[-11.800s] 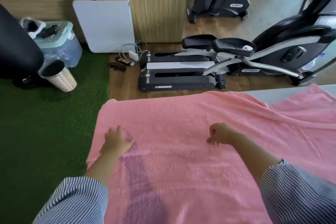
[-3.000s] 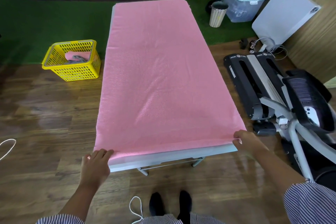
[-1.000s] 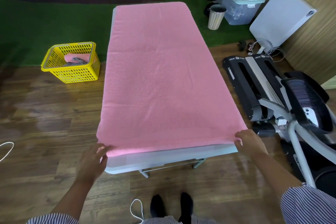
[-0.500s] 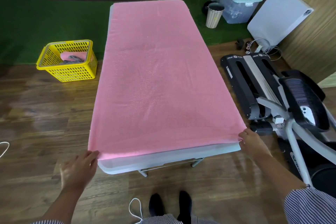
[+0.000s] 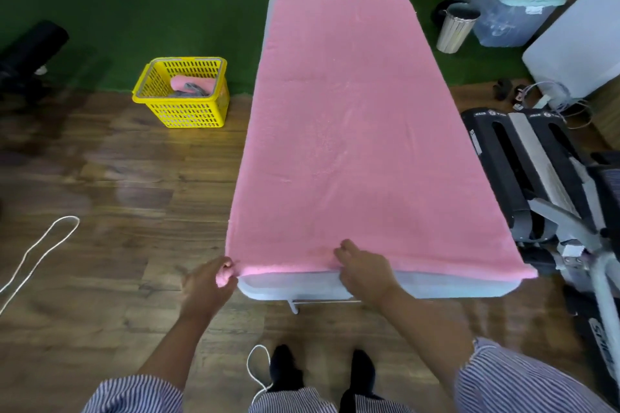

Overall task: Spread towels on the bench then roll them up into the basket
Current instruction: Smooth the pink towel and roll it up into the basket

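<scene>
Towel (image 5: 352,131) in pink lies spread flat over nearly the whole table (image 5: 369,288), running from the top centre of the frame down to the lower middle, where its near edge sits just short of the table's pale end. The left hand (image 5: 209,282) is at the towel's lower-left corner with its fingers curled round a small bunch of the pink cloth. The right hand (image 5: 364,270) rests on the near edge close to the middle, fingers bent down onto the hem; whether it truly pinches the cloth or only presses it is hard to tell from this angle.

Spreading looks finished, so the step in hand is probably starting the roll from this near edge. To do it well, the two hands would want to be spaced more evenly, since the lower-right corner is left unattended and could lag and skew the roll. A tight first turn, kept square to the long sides, should help the roll stay even.

At the left of the frame, on the wooden floor well apart from the table, stands the yellow basket (image 5: 183,111). Inside it lie a rolled pink towel (image 5: 188,81) and something grey (image 5: 188,90) beside it, likely another cloth.
</scene>
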